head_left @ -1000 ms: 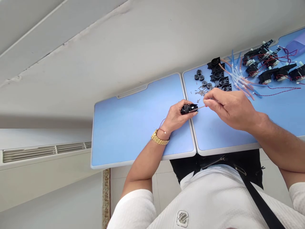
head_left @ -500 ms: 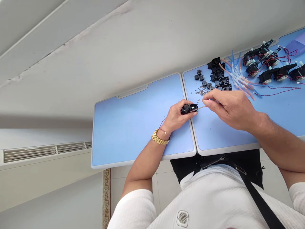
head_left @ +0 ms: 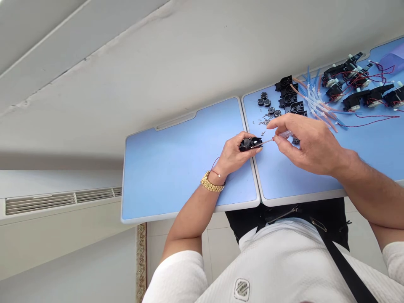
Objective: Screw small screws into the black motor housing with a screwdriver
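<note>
My left hand (head_left: 234,154) is closed around a small black plastic motor assembly (head_left: 251,144) over the seam between the two table halves. A thin red-and-black wire (head_left: 215,160) with a white plug trails back across my left wrist. In my right hand (head_left: 311,145) is a screwdriver (head_left: 285,134) with a clear handle, its thumb side and index finger loosely around it. The metal shaft slants down to the left, and its tip meets the black assembly. Small loose screws (head_left: 265,122) lie just beyond my right fingertips.
Round black wheel-like parts (head_left: 264,102) and black plastic housings (head_left: 288,100) lie behind my right hand. Farther right are blue, orange and clear cable ties or tubes (head_left: 315,97), then several black motor units with red wires (head_left: 374,94). A wall (head_left: 202,54) rises behind the table.
My right fingers have loosened and spread a little on the screwdriver, showing more of its clear handle. My left hand and the black assembly have stayed in place.
</note>
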`<state>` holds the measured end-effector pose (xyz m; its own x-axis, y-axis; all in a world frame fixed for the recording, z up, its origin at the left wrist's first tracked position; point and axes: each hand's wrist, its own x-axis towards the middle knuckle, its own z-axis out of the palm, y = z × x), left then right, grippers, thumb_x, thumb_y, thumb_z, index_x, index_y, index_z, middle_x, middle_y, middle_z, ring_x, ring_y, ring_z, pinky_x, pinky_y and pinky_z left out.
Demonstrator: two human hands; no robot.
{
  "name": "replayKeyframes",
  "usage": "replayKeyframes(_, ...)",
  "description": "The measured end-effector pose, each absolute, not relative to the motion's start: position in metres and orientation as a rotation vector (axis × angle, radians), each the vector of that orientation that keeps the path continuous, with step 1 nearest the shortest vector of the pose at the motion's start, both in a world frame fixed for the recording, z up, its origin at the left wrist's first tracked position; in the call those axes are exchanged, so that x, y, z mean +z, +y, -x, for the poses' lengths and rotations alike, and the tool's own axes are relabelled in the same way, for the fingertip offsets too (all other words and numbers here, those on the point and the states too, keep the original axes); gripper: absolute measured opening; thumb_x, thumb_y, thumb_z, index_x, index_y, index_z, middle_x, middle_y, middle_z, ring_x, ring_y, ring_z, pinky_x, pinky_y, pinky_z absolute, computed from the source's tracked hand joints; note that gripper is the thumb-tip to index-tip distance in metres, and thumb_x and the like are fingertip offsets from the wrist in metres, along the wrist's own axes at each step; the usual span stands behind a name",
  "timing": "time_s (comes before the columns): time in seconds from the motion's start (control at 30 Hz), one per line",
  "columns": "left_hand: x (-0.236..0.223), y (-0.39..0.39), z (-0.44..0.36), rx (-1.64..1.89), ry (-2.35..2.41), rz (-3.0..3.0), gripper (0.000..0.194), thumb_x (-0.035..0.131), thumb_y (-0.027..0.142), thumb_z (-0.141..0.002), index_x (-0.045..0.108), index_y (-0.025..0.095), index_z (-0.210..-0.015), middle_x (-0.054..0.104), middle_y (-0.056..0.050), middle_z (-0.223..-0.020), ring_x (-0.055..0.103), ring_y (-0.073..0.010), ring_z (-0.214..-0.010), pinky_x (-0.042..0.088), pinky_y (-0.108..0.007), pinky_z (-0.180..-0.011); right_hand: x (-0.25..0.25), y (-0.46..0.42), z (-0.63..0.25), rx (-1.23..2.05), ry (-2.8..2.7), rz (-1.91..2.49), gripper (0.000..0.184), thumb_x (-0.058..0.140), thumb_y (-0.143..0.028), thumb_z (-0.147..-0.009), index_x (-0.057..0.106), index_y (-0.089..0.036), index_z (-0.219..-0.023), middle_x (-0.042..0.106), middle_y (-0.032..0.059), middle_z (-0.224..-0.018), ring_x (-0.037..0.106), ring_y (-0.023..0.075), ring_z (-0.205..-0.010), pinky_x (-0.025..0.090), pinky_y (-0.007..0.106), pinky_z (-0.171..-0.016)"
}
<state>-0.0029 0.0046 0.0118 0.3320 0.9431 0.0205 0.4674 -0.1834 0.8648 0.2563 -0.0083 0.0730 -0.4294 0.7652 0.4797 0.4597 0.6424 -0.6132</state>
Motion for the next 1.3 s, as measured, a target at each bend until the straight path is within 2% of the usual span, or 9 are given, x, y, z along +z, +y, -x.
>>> replayKeyframes(0.2, 0.011, 0.004, 0.003, 0.751, 1.261, -1.798, 0.041, 0.086, 0.054, -0.089, 0.072, 0.021, -0.108, 0.074, -0.001, -0.093, 0.062, -0.0159, -0.079, 0.052, -0.030, -0.076, 0.074, -0.008, -0.257, 0.450, -2.085, 0.971, 0.023, 0.058, -0.019, -0.102, 0.067, -0.026, -0.122, 0.081, 0.0036, -0.103, 0.081, 0.0245, -0.088, 0.066, 0.042, -0.081)
replayKeyframes(0.37, 0.008, 0.005, 0.004, 0.740, 1.259, -1.903, 0.036, 0.085, 0.051, -0.092, 0.073, 0.023, -0.110, 0.076, -0.002, -0.096, 0.067, -0.0183, -0.084, 0.054, -0.032, -0.081, 0.076, -0.006, -0.258, 0.467, -2.004, 1.061, 0.024, 0.057, -0.020, -0.103, 0.068, -0.031, -0.122, 0.080, 0.0038, -0.102, 0.079, 0.0276, -0.088, 0.066, 0.048, -0.081)
replayKeyframes(0.53, 0.007, 0.007, 0.004, 0.781, 1.118, -2.087, 0.028, 0.083, 0.045, -0.095, 0.075, 0.023, -0.111, 0.078, -0.008, -0.113, 0.073, -0.0229, -0.105, 0.058, -0.039, -0.099, 0.070, -0.001, -0.257, 0.325, -1.953, 1.113, 0.021, 0.055, -0.021, -0.104, 0.069, -0.025, -0.120, 0.078, 0.0062, -0.094, 0.076, 0.0259, -0.084, 0.061, 0.043, -0.077)
replayKeyframes(0.63, 0.008, 0.006, 0.004, 0.785, 1.083, -2.142, 0.029, 0.083, 0.042, -0.096, 0.075, 0.023, -0.115, 0.075, -0.012, -0.132, 0.072, -0.0267, -0.124, 0.057, -0.044, -0.111, 0.064, 0.001, -0.254, 0.269, -1.981, 1.147, 0.023, 0.053, -0.022, -0.105, 0.069, -0.022, -0.122, 0.080, 0.0086, -0.100, 0.077, 0.0257, -0.091, 0.059, 0.041, -0.082)
replayKeyframes(0.73, 0.008, 0.006, 0.004, 0.763, 1.124, -2.169, 0.028, 0.083, 0.042, -0.096, 0.075, 0.024, -0.116, 0.071, -0.013, -0.143, 0.068, -0.0294, -0.136, 0.057, -0.046, -0.113, 0.060, 0.003, -0.251, 0.287, -2.028, 1.188, 0.025, 0.050, -0.021, -0.105, 0.068, -0.020, -0.123, 0.080, 0.0090, -0.105, 0.076, 0.0254, -0.095, 0.058, 0.040, -0.086)
replayKeyframes(1.0, 0.004, 0.008, -0.007, 0.818, 1.161, -2.158, 0.027, 0.081, 0.042, -0.096, 0.074, 0.025, -0.115, 0.078, -0.009, -0.129, 0.072, -0.0281, -0.127, 0.059, -0.047, -0.113, 0.059, 0.006, -0.249, 0.363, -2.080, 1.201, 0.027, 0.047, -0.019, -0.106, 0.067, -0.018, -0.125, 0.080, 0.0100, -0.109, 0.073, 0.0252, -0.100, 0.056, 0.040, -0.091)
replayKeyframes(1.3, 0.003, 0.015, -0.020, 0.837, 1.240, -2.138, 0.024, 0.084, 0.039, -0.091, 0.078, 0.025, -0.109, 0.079, -0.007, -0.127, 0.075, -0.0280, -0.119, 0.059, -0.045, -0.108, 0.065, 0.008, -0.249, 0.346, -2.132, 1.286, 0.029, 0.047, -0.016, -0.106, 0.066, -0.020, -0.128, 0.081, 0.0082, -0.113, 0.074, 0.0248, -0.104, 0.054, 0.038, -0.091)
